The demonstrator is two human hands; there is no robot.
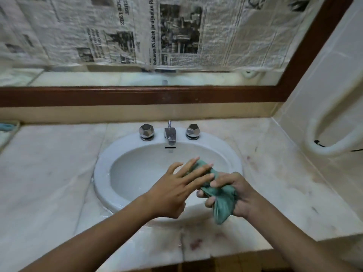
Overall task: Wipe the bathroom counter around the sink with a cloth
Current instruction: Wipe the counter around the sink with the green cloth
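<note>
A bunched green cloth is held over the front right of the white oval sink. My right hand grips the cloth's middle with curled fingers, and its lower end hangs below the fist. My left hand reaches across with fingers straight and spread, their tips lying on the cloth's upper end. The pale marble counter surrounds the sink, with reddish stains near the front edge and on the right side.
A chrome faucet stands between two faceted chrome knobs at the back of the sink. A wood-framed mirror covered in newspaper rises behind. A white wall-mounted ring hangs at right. A blue item lies far left.
</note>
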